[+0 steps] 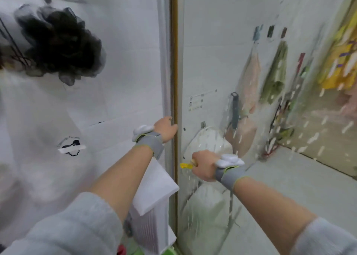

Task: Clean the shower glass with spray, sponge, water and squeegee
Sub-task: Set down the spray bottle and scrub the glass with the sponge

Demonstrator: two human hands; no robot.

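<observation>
Hanging at upper left, a black mesh puff (63, 42) | white box (154, 194) beside frame | glass edge (173, 61) gripped by left hand (166, 128) | yellow sponge (186, 165) pressed on foam-streaked shower glass (212, 61) by clenched right hand (204, 165)

Wet, glossy shower glass (222, 61) under my soft knit wristbands (152, 142), brassy metal edge strip (174, 61), fluffy mesh pouf (63, 46).

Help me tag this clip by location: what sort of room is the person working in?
Most likely a home bathroom, at a shower enclosure. A wet, foam-streaked glass panel stands in a metal frame, white wall tiles sit behind it, and a dark mesh bath pouf hangs at upper left.
</observation>
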